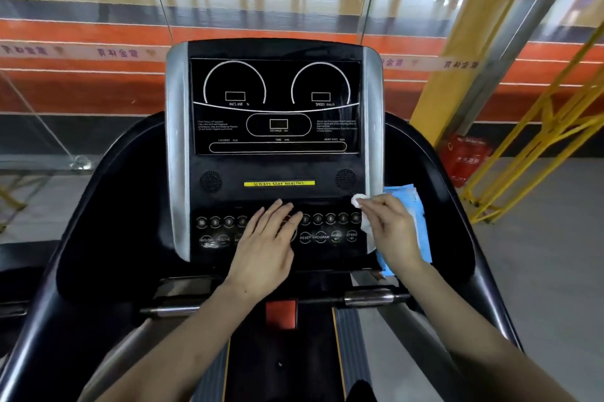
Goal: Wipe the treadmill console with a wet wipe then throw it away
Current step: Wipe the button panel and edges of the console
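Head view: our left hand (264,248) lies flat, fingers straight, on the console (276,127) buttons at 6 o'clock. Our right hand (390,228) pinches a white wipe (358,200) at 4 o'clock, over the blue pack (405,192). We judge wiping barely begun; disposal remains.

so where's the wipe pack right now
In the head view the blue wipe pack lies at the console's right edge, behind the right hand, which pinches a white wipe.
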A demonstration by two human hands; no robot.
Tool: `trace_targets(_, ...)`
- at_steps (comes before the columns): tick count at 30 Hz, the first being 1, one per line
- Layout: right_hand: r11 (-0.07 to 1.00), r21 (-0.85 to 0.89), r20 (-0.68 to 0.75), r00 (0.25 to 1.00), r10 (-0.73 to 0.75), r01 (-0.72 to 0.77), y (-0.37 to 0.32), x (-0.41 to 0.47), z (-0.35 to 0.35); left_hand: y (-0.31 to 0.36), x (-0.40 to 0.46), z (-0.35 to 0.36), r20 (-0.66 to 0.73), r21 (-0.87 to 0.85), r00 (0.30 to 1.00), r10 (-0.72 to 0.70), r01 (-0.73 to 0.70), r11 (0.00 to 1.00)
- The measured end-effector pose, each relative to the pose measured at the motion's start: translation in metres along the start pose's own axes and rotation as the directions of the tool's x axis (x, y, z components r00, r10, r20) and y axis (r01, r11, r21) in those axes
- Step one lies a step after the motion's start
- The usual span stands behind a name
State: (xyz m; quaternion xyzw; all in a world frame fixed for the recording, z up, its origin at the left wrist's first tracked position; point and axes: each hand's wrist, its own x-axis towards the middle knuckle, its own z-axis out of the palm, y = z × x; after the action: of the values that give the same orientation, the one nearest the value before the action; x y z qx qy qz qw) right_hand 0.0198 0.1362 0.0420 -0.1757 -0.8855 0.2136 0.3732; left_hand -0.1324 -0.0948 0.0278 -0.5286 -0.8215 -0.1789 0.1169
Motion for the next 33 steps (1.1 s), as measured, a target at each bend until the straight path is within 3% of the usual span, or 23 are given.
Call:
trace_targets(15,0.967,-0.225,0.1,0.99,-0.102,0.122,0.017,-0.004,0.027,0.037,-0.037,0.034,0.085,-0.023,0.996,-0.027,0.029,0.999)
trace_targets(24,0.939,-0.212,0.207,0.951,-0.228,0.271,0.033,-0.066,0.031,0.04,-0.057,0.042,0.043,-0.052,0.99,-0.137,0.139,0.989)
trace_targets(30,0.961,-0.235,0.054,0.989,-0.138,0.147,0.02,0.008,0.034,0.044,-0.061,0.044,0.046,-0.055,0.984,-0.173,0.175,0.983)
trace_targets(33,0.949,-0.225,0.085,0.975,-0.206,0.221,0.024,-0.031,0.041,0.048,-0.062,0.046,0.058,-0.042,0.988,-0.142,0.145,0.989)
